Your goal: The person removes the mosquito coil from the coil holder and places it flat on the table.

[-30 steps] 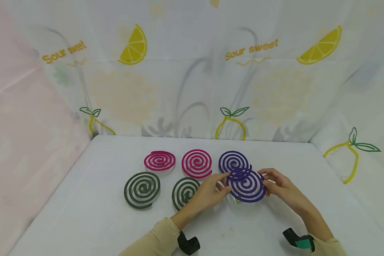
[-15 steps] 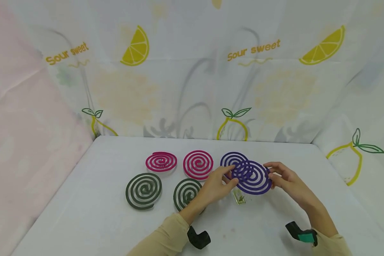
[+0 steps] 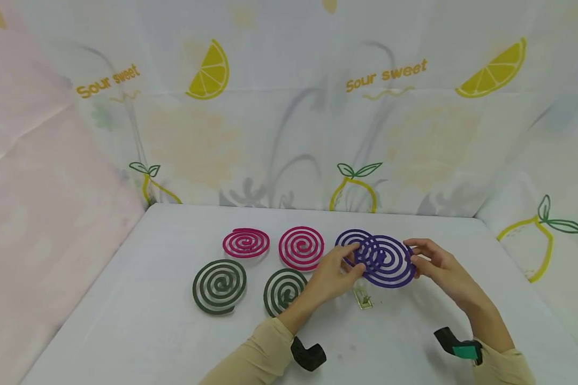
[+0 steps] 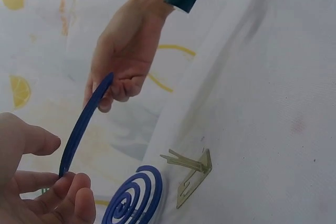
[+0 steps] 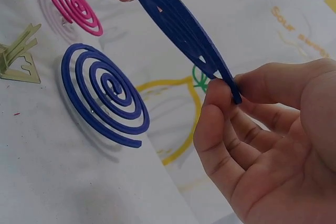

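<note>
A purple mosquito coil point(image 3: 389, 262) is held up off the table, tilted. My right hand point(image 3: 438, 267) pinches its right edge between thumb and fingers, plain in the right wrist view. My left hand point(image 3: 334, 272) has its fingers and thumb at the opposite edge, fingertips against the coil in the left wrist view. Behind it, partly covered in the head view, a second purple coil point(image 5: 105, 95) sits raised over the table. Below the held coil, a small pale metal coil stand point(image 3: 363, 298) lies on the table with its prongs upward point(image 4: 191, 174).
Two pink coils, one point(image 3: 246, 244) tilted flatter than the other point(image 3: 301, 247), sit at the back. Two dark green coils are at the front left, one whole point(image 3: 220, 287), one point(image 3: 284, 291) partly behind my left forearm. A patterned cloth point(image 3: 279, 133) rises behind the white table point(image 3: 139, 331).
Both hands have carried the held purple coil back and slightly right in the head view, overlapping the rear purple coil more. The metal stand has come into view below it.
</note>
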`<state>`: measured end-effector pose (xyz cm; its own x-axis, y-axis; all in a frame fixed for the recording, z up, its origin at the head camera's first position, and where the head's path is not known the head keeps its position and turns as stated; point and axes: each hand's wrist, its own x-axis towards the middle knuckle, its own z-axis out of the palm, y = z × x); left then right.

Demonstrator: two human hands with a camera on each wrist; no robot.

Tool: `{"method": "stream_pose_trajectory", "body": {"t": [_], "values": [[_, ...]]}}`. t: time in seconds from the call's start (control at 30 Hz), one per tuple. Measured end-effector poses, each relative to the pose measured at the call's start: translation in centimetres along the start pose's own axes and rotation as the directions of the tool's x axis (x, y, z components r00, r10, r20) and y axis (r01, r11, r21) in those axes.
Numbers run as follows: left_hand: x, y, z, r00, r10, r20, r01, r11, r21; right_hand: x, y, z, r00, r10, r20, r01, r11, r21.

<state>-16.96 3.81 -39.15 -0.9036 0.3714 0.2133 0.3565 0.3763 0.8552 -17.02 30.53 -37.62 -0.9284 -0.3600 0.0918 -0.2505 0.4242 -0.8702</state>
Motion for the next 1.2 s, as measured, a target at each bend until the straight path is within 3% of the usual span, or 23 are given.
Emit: {"method": "stream_pose_trajectory", "body": {"t": [0.27, 0.47, 0.57, 0.73, 1.07, 1.2], "values": [[0.5, 0.6, 0.5, 0.999, 0.013, -0.038, -0.014, 0.999, -0.032, 0.1, -0.1, -0.5, 0.999, -0.005, -0.032, 0.004, 0.999, -0.035], [1.0, 1.2, 1.0, 0.997, -0.052, -0.048, 0.046, 0.991, -0.129, 0.3, -0.1, -1.0, 0.999, 0.001, -0.051, -0.005, 0.997, -0.075], [1.3, 1.5, 1.6, 0.993, -0.112, -0.036, 0.100, 0.965, -0.244, 0.0, 0.0, -1.3, 0.998, 0.010, -0.068, -0.016, 0.995, -0.094], [1.6, 1.3, 2.5, 0.982, -0.188, -0.027, 0.159, 0.890, -0.427, -0.2, 0.2, -1.4, 0.997, 0.019, -0.079, -0.027, 0.994, -0.103], [2.1, 1.0, 3.4, 0.970, -0.239, -0.054, 0.174, 0.828, -0.534, -0.1, 0.4, -1.6, 0.996, 0.018, -0.084, -0.026, 0.995, -0.093], [2.3, 1.3, 4.2, 0.957, -0.281, -0.072, 0.189, 0.791, -0.582, -0.4, 0.8, -1.7, 0.994, 0.034, -0.099, -0.043, 0.995, -0.092]]}}
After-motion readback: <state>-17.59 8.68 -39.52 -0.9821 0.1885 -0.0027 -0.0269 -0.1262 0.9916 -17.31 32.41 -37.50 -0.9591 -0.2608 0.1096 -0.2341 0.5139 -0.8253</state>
